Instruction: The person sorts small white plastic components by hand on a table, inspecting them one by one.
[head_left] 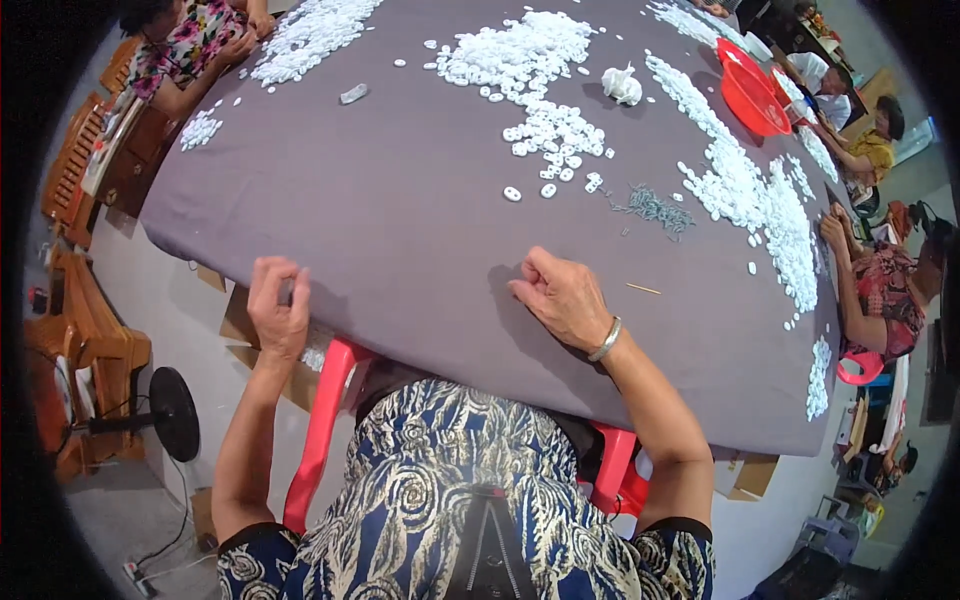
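Observation:
My left hand [278,308] is at the table's near left edge, its fingers curled in toward the thumb. A dark patch shows between thumb and fingers, too unclear to name. My right hand [566,300], with a silver bangle [606,340] at the wrist, is closed over the grey tablecloth [400,240]. Whatever its fingers may hold is hidden. Beyond it lie loose white oval pieces with two dark holes [512,194] and a larger white heap [520,55]. A small pile of thin dark grey-green pieces [655,208] lies nearby, and a thin yellowish stick [643,288] is right of my right hand.
White pieces form a long band [745,185] along the right. A red plastic basin [752,95] and a crumpled white tissue [622,86] sit at the far right. Other people sit around the table. A red chair [325,430] is beside me, a black fan [174,413] on the left.

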